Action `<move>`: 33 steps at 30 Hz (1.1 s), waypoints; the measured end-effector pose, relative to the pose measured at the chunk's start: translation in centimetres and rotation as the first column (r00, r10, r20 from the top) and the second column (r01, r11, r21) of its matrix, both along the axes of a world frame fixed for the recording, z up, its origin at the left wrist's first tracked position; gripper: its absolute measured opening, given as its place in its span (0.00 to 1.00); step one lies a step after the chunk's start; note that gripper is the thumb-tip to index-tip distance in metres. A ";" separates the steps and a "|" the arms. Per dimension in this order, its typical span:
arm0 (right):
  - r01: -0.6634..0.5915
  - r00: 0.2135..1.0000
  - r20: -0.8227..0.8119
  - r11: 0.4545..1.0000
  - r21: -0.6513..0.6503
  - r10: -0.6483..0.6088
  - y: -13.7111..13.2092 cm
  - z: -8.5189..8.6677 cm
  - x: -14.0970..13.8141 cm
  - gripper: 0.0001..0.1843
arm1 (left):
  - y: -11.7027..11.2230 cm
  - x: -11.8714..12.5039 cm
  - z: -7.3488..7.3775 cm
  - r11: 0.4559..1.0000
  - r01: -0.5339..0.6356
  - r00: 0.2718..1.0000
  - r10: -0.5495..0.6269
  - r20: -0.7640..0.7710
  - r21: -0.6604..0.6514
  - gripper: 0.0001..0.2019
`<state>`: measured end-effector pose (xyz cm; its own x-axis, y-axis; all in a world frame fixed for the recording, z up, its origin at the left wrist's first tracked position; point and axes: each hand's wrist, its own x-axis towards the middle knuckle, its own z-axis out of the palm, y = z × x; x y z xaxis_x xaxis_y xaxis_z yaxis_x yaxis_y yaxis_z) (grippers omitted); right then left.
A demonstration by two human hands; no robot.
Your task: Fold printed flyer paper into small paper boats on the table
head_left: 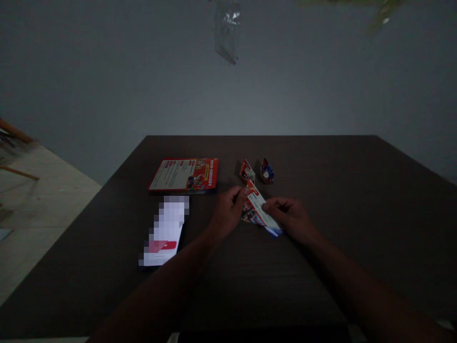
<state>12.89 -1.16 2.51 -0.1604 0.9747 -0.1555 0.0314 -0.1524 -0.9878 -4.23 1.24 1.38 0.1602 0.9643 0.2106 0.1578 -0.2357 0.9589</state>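
Between my two hands is a folded sheet of printed paper (262,209), white with red and blue parts, held slanted just above the table. My left hand (230,205) pinches its upper left end between thumb and fingers. Along its right side, my right hand (291,214) grips the edge with the thumb on top; the fingers beneath are partly hidden. Just beyond the paper stand two small folded paper pieces, a red and white one (247,171) and a blue and red one (266,172).
A stack of printed red and white leaflets (182,175) lies at the back left of the dark table (328,166). Nearer me is a phone (166,231) with its screen lit and blurred. Behind the table rises a grey wall (303,85), where a clear plastic bag (227,33) hangs.
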 end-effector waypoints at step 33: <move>-0.114 0.946 0.310 0.799 0.590 -0.094 -0.1 -0.3 0.8 0.10 | -1.2 1.4 -1.0 0.967 -0.055 0.857 0.173 0.485 -0.249 0.10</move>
<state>13.68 -1.23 2.21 -0.2155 0.8864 0.4096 0.3467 0.4616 -0.8165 -2.84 0.01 0.36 -0.0231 0.9996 0.0139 -0.3428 -0.0210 0.9392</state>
